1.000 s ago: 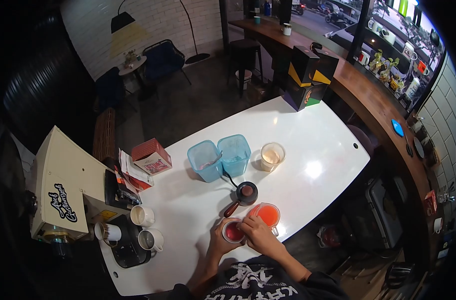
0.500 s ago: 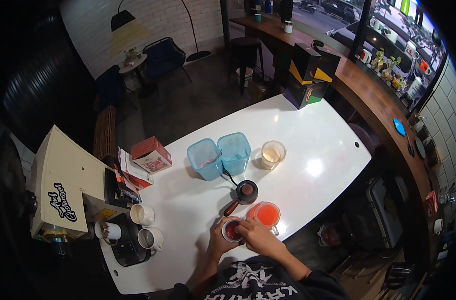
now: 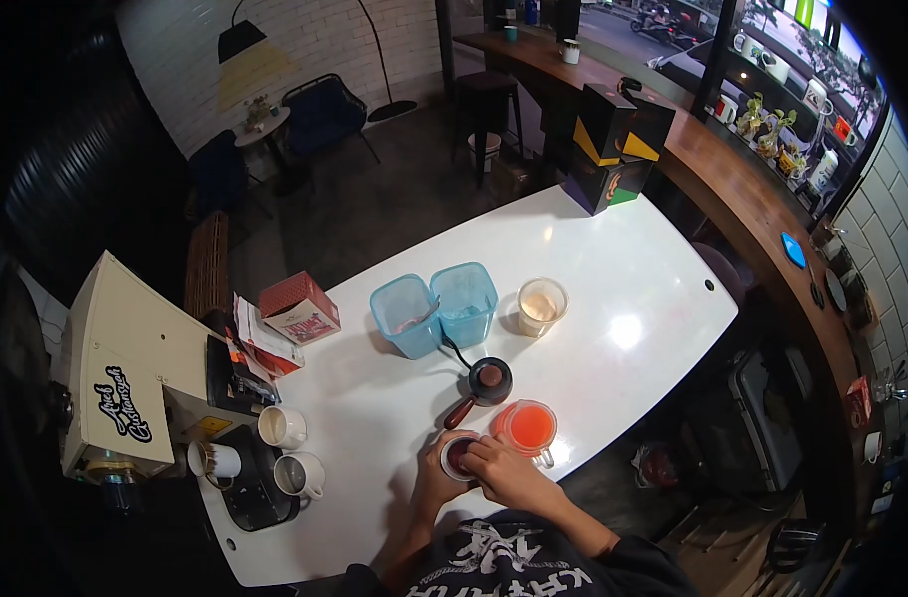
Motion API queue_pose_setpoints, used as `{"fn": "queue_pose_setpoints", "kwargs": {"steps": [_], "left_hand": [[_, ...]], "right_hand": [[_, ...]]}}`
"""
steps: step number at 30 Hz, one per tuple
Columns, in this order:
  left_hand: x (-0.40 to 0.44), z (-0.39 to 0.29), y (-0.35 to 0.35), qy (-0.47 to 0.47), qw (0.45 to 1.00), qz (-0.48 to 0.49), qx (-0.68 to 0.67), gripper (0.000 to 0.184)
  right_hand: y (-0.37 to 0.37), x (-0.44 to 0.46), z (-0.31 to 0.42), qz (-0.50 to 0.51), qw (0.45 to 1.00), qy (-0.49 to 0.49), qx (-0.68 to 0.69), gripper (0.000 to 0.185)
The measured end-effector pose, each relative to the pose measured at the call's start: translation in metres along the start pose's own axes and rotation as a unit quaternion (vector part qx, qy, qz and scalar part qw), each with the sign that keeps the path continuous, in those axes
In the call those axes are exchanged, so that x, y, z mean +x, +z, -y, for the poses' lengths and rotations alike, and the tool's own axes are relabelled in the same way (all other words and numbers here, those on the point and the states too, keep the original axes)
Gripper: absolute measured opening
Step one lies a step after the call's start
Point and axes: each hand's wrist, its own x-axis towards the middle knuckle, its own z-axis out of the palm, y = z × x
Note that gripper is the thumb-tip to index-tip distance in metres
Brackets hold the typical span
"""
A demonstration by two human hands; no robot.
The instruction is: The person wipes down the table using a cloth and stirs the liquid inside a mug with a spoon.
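My left hand (image 3: 436, 484) is wrapped round a white cup (image 3: 448, 466) with dark red contents, near the table's front edge. Over the cup's right rim, my right hand (image 3: 507, 472) has its fingers pressed together and pointing into the cup; what they hold is too small to make out. Just beyond my right hand is a clear glass mug of orange-red liquid (image 3: 530, 427). A dark kettle (image 3: 491, 382) with a wooden handle stands behind the cup, its thin spout towards the blue containers.
Two blue containers (image 3: 405, 341) stand mid-table, left of a cup of pale contents (image 3: 541, 306). White mugs (image 3: 283, 427) and a black tray (image 3: 258, 510) are at the left, by a cream machine (image 3: 125, 368) and a red box (image 3: 301, 308). Black boxes (image 3: 605, 187) sit at the far corner.
The fingers of my right hand have shifted slightly at the cup's rim. My left hand keeps its hold on the cup.
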Motion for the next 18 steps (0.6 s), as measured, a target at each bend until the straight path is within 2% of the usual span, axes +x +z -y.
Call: {"fn": "queue_pose_setpoints", "kwargs": {"steps": [4,9,13,18], "left_hand": [[-0.001,0.002,0.002,0.01,1.0,-0.007,-0.002,0.077],[0.003,0.005,0.006,0.024,1.0,-0.013,0.01,0.077],[0.004,-0.004,0.0,0.03,0.999,-0.01,0.027,0.076],[0.001,-0.013,0.0,-0.004,1.0,-0.001,-0.009,0.075]], "right_hand": [[-0.004,-0.003,-0.001,0.008,0.999,0.018,-0.033,0.031],[-0.005,0.003,0.0,-0.037,0.997,0.045,-0.043,0.033],[0.008,0.001,-0.005,-0.056,0.998,0.02,-0.032,0.033],[-0.001,-0.002,0.001,0.002,1.0,0.013,0.005,0.03]]}}
